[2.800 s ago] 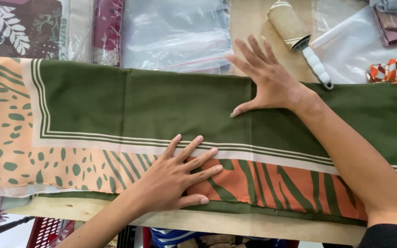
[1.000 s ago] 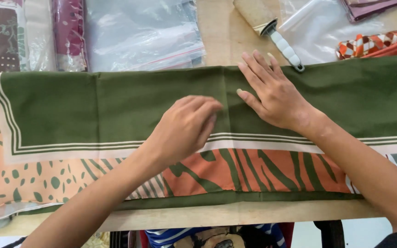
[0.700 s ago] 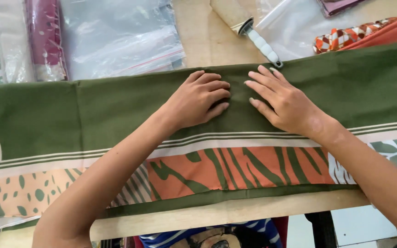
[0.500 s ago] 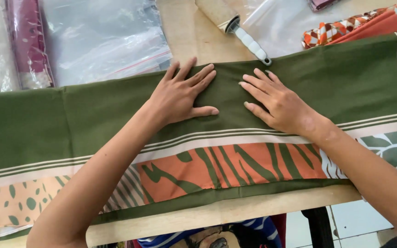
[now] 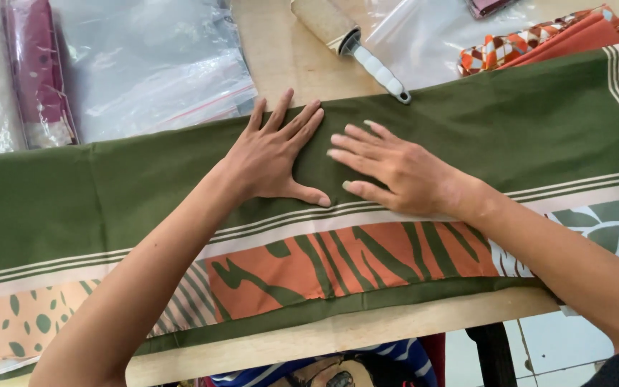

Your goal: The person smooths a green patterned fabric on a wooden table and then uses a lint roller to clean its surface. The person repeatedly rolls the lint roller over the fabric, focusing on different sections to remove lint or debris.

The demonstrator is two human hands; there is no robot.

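Observation:
A long folded scarf (image 5: 145,193) lies across the wooden table (image 5: 338,333), olive green on top with cream stripes and an orange zebra-like band along the near edge. My left hand (image 5: 274,154) rests flat on the green part near the scarf's far edge, fingers spread. Just to its right, my right hand (image 5: 399,172) also presses flat on the green cloth, fingers pointing left towards the left hand. Neither hand holds anything.
A lint roller (image 5: 349,39) with a white handle lies at the back, its handle end at the scarf's far edge. Clear plastic bags (image 5: 152,64) lie at the back left beside a folded maroon cloth (image 5: 37,79). An orange patterned cloth (image 5: 539,43) sits at the back right.
My left hand came up from the scarf's near patterned band to the green part beside my right hand and flattened with fingers spread. The view shifted right along the scarf.

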